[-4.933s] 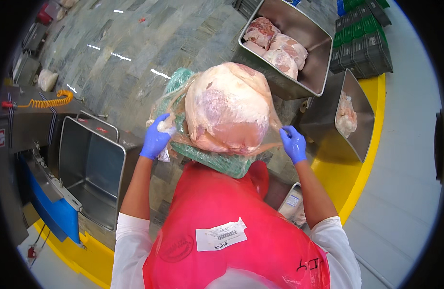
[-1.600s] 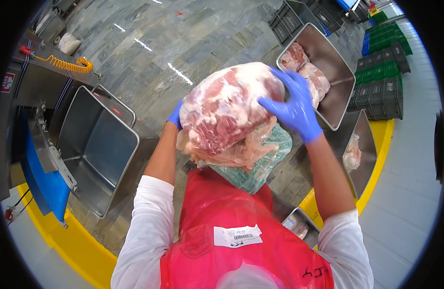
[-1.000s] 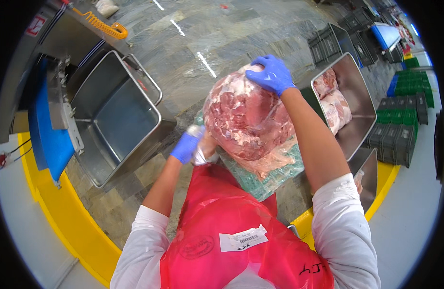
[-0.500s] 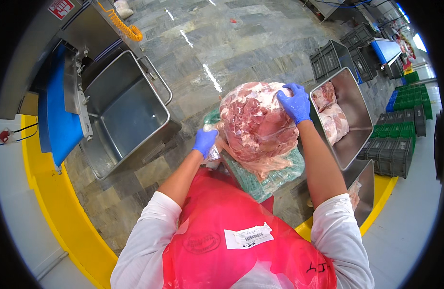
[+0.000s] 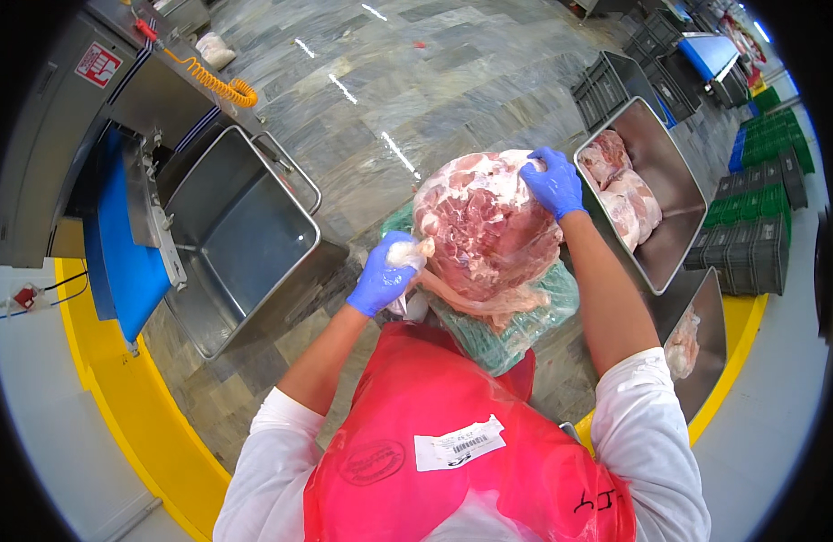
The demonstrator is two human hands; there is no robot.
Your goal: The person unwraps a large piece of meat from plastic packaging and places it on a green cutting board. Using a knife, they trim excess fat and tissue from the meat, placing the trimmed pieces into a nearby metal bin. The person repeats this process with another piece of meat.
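A large, rounded cut of raw meat (image 5: 475, 221), pink with white fat, sits over a green plastic-wrapped stack (image 5: 525, 321) in front of my red apron. Clear plastic film clings to the lower part of the meat. My left hand (image 5: 382, 278), blue-gloved, is closed round a whitish, knobbly piece (image 5: 407, 255) at the meat's left edge; whether it is a bone end or bunched plastic I cannot tell. On the upper right side of the cut, my right hand (image 5: 555, 184), also blue-gloved, grips with its fingers over the edge.
A deep steel tub (image 5: 245, 226) stands left, by a machine with a blue belt (image 5: 127, 235). At right, a steel bin (image 5: 665, 194) holds several meat pieces; another steel bin (image 5: 705, 316) is nearer me. Grey and green crates (image 5: 746, 244) are stacked beyond.
My left hand has turned and closed more fully round the whitish piece, which now shows above the fist. My right hand keeps its place on the meat. The view has shifted slightly.
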